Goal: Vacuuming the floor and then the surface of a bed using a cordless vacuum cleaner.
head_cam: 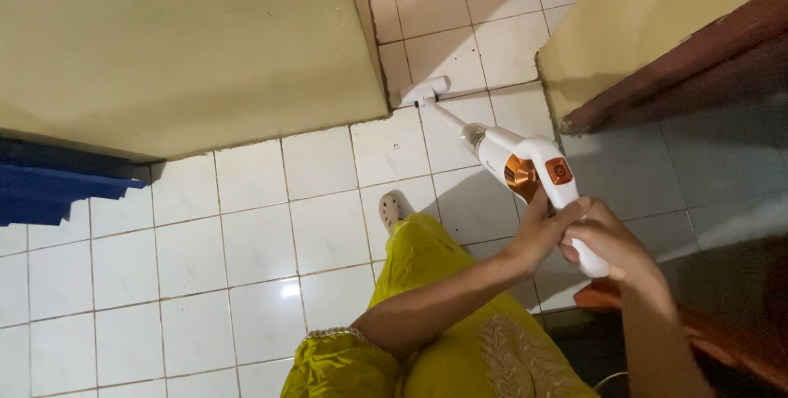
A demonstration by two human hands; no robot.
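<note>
White vacuum (525, 164), both hands (574, 238) gripping handle

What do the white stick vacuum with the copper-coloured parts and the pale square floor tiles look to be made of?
The white stick vacuum with copper-coloured parts, held by the left hand and right hand, looks like smooth moulded plastic: rounded seamless shell, soft sheen. Its copper parts could be metallic-finished plastic. The pale square floor tiles look like glazed ceramic: a bright light reflection and dark grout lines.
</note>
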